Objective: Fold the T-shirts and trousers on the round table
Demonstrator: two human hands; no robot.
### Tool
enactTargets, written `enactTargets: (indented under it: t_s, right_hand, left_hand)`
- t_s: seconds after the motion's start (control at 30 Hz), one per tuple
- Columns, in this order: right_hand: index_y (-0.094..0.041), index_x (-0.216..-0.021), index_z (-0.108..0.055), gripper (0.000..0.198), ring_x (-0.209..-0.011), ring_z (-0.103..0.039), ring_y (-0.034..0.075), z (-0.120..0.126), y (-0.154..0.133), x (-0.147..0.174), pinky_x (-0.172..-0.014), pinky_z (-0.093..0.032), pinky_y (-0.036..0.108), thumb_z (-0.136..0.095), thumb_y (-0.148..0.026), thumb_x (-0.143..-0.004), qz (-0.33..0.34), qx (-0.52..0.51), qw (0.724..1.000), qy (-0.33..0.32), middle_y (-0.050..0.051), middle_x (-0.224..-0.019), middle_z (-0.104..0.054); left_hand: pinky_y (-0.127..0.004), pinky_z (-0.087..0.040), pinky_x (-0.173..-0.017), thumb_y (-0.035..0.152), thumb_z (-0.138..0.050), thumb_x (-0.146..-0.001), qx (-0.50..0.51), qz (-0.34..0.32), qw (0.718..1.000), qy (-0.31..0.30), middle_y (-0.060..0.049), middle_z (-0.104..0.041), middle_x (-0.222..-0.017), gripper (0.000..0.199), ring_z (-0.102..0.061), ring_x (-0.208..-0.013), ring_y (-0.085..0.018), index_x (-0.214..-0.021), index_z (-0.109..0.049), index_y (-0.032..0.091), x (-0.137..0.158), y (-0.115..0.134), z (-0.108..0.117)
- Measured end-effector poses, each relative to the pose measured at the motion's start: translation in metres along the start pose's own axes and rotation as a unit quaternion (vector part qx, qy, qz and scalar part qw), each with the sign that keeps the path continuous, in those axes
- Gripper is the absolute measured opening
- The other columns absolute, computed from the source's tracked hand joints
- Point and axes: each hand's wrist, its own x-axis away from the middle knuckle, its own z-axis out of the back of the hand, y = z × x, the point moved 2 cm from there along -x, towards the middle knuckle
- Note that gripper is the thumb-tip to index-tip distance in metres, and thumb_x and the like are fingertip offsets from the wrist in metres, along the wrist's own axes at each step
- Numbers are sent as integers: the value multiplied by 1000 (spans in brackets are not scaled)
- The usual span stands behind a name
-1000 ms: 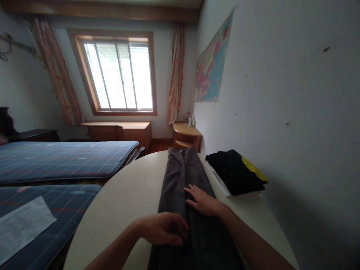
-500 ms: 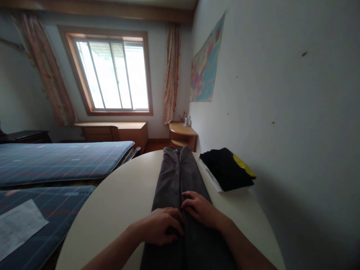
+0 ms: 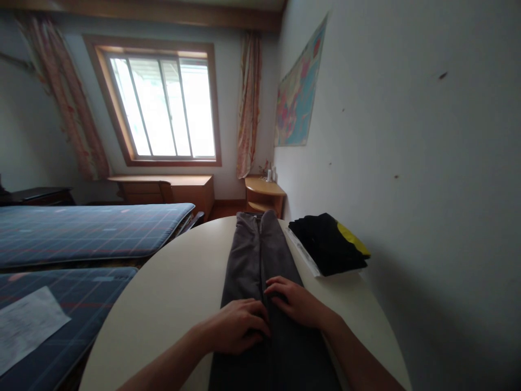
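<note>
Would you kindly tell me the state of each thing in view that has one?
Long dark-grey fabric garment, laid out lengthwise
Black-and-yellow cloth, folded
Patterned pink fabric curtains, drawn open
White paper sheet, lying flat
Left hand, fingers curled
Right hand, fingers bent

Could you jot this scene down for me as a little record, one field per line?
Left hand: curled over the grey garment, near its middle seam
Right hand: on the same garment, a little farther forward
Grip: unclear whether either hand pinches the fabric
Surface: pale table with a rounded edge
Beside the garment: folded black-and-yellow cloth, to the right
Left side: paper sheet on a plaid mattress
Background: window, wall map
</note>
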Motion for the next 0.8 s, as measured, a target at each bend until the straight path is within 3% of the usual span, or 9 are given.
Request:
enactTargets:
  t_s: [0.2, 0.37, 0.5, 0.63, 0.8]
  right_hand:
    - [-23, -114, -69, 28, -120, -56, 21, 0, 9, 0, -108, -41, 35, -51, -29, -94, -36, 28, 999, 27, 7, -126, -63]
    - [-24, -119, -69, 31, -128, -49, 23, -5, 10, -1, -112, -35, 37, -55, -29, -92, -46, 58, 997, 25, 7, -136, -57]
    - [-23, -110, -71, 25, -116, -56, 22, 4, 17, 1, -105, -41, 35, -57, -28, -90, -66, 60, 995, 37, 7, -121, -64]
    - [-21, -100, -71, 18, -104, -61, 22, 18, 30, 8, -97, -45, 33, -59, -28, -87, -98, 53, 992, 55, 6, -107, -67]
    - [-22, -99, -71, 18, -105, -60, 22, 22, 35, 12, -97, -44, 32, -63, -28, -84, -89, 36, 994, 45, 5, -108, -67]
  left_hand:
    - [-31, -44, -95, 13, -59, -78, -13, -12, 999, 32, 0, -66, -110, 26, -60, -99, -18, -99, -64, 26, 0, 1, 0]
    - [-34, -43, -97, 15, -60, -79, -20, -4, 1000, 14, 0, -65, -116, 34, -60, -102, -20, -109, -65, 30, 0, 4, 3]
    - [-34, -44, -92, 25, -53, -92, -54, 41, 997, 46, -3, -64, -112, 19, -58, -101, -20, -104, -67, 26, -2, 1, 5]
    - [-37, -40, -98, 27, -59, -89, -88, 47, 993, 61, -3, -66, -101, 9, -53, -107, -23, -93, -67, 25, -5, -3, 1]
    - [-34, -39, -96, 20, -55, -92, -119, -6, 993, 14, -1, -66, -103, 36, -57, -99, -19, -125, -58, 32, -8, 2, -2]
